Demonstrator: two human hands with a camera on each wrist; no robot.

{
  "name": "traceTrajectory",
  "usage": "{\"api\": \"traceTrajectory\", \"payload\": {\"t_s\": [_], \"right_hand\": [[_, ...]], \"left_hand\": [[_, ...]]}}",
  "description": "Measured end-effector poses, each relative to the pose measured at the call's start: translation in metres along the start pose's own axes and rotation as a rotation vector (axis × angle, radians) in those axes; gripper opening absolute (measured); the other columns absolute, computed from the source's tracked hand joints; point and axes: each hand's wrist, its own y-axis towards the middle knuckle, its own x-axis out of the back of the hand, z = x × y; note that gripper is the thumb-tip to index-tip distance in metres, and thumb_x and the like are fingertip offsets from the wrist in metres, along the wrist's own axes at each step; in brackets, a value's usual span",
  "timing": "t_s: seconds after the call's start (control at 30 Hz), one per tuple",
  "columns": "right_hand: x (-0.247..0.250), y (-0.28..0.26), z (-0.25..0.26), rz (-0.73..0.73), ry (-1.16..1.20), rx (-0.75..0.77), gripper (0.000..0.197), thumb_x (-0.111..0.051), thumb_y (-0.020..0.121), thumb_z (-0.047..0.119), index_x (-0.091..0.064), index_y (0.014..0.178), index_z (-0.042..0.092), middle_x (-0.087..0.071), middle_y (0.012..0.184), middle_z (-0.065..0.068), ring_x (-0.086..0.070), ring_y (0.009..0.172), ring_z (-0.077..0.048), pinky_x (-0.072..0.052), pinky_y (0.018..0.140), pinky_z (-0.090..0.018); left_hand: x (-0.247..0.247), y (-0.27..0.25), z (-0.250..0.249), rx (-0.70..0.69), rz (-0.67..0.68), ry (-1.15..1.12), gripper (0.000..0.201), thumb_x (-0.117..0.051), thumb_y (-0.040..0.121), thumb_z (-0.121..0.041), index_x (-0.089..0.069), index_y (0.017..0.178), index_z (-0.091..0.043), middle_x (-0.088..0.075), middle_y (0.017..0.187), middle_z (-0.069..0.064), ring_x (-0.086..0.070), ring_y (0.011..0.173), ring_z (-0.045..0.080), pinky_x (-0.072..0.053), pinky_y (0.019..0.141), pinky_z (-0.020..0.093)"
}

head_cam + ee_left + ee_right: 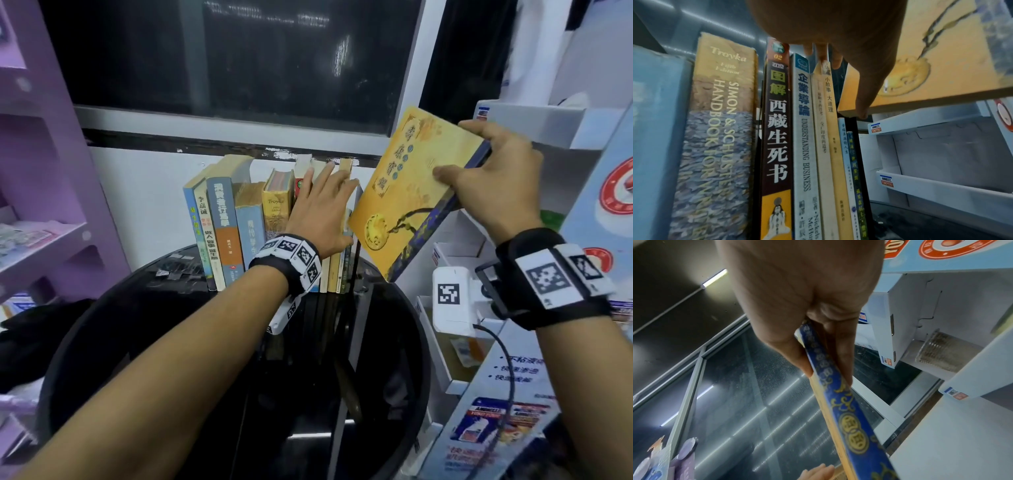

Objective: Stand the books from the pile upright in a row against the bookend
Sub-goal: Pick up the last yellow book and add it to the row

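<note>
Your right hand [489, 181] is clamped on one yellow book [411, 192], thumb on the cover, fingers round the blue spine edge. The book is in the air, tilted, above the right end of the row of books [274, 219]. Its lower left corner is just beside your left hand [322, 212].

Your left hand lies flat on the row with straight fingers spread over the tops of the rightmost books, holding nothing. In the left wrist view the thumb [861, 97] touches the yellow book's lower corner.

The row stands upright at the far edge of the round black tabletop [164, 308], spines facing you. You can count about eleven spines: four on the left, then the Troyka handbook [719, 129], the dark red book [777, 121], the white Understanding Business book [804, 129], two cream books and two thin ones at the right end. The two leftmost lean right. A thin black bookend [863, 154] stands against the last thin book.

One white cardboard display rack [479, 359] stands at the right edge, one purple shelf unit [44, 171] at the left.
</note>
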Motion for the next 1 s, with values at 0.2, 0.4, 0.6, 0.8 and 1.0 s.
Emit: {"api": "traceTrajectory", "payload": {"t_s": [0.2,0.4,0.6,0.8,1.0], "right_hand": [[-0.002,0.012,0.003,-0.038,0.014,0.019,0.059,-0.077,0.069,0.015,-0.059,0.124,0.024,-0.068,0.108,0.002,-0.069,0.091,-0.021,-0.06,0.074,-0.041],[-0.015,0.014,-0.003,-0.068,-0.073,0.036,0.056,-0.075,0.074,0.017,-0.059,0.127,0.025,-0.06,0.105,0.011,-0.056,0.112,-0.02,-0.048,0.095,-0.029],[-0.028,0.015,-0.009,-0.054,-0.08,0.037,0.05,-0.071,0.081,0.012,-0.058,0.128,0.02,-0.056,0.103,0.014,-0.048,0.085,0.008,-0.031,0.068,0.009],[-0.027,0.013,-0.01,-0.081,-0.144,0.045,0.051,-0.064,0.086,0.009,-0.052,0.135,0.016,-0.06,0.118,0.005,-0.039,0.083,0.02,-0.022,0.074,0.011],[-0.034,0.014,-0.013,-0.129,-0.177,-0.028,0.054,-0.06,0.088,0.013,-0.047,0.139,0.023,-0.06,0.127,-0.002,-0.042,0.121,-0.018,-0.032,0.094,-0.016]], "left_hand": [[-0.019,0.007,-0.006,0.01,-0.057,0.085,0.103,-0.066,0.058,-0.069,-0.033,0.141,-0.017,-0.036,0.145,0.005,-0.02,0.143,0.029,-0.001,0.117,0.056],[-0.031,0.007,-0.007,0.014,-0.129,0.117,0.098,-0.064,0.06,-0.067,-0.036,0.138,-0.014,-0.039,0.14,0.007,-0.031,0.136,0.029,-0.002,0.116,0.057],[-0.036,0.009,-0.003,0.028,-0.143,0.137,0.088,-0.066,0.06,-0.057,-0.04,0.133,-0.016,-0.038,0.14,0.007,-0.03,0.134,0.028,0.002,0.117,0.055],[-0.035,0.007,0.0,0.046,-0.137,0.159,0.093,-0.069,0.052,-0.056,-0.041,0.133,-0.019,-0.036,0.14,0.008,-0.028,0.133,0.028,0.007,0.117,0.053],[-0.033,0.006,0.004,0.059,-0.131,0.169,0.093,-0.069,0.051,-0.058,-0.041,0.132,-0.02,-0.037,0.139,0.009,-0.029,0.133,0.029,0.006,0.117,0.053]]}}
